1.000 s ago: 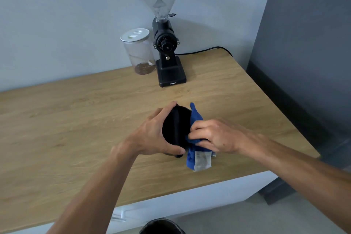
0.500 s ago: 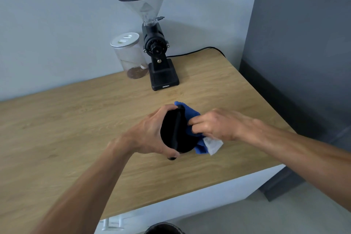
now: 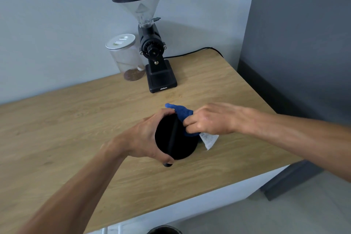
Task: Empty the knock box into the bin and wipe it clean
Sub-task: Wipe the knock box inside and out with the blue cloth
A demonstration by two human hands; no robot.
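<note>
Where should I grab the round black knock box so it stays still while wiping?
Probably grip the knock box round its outer wall from the left, as the left hand does. That leaves the open top and bar free for the blue cloth.

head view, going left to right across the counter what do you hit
glass jar → coffee grinder at the back; nearer, left hand → knock box → blue cloth → right hand
</note>
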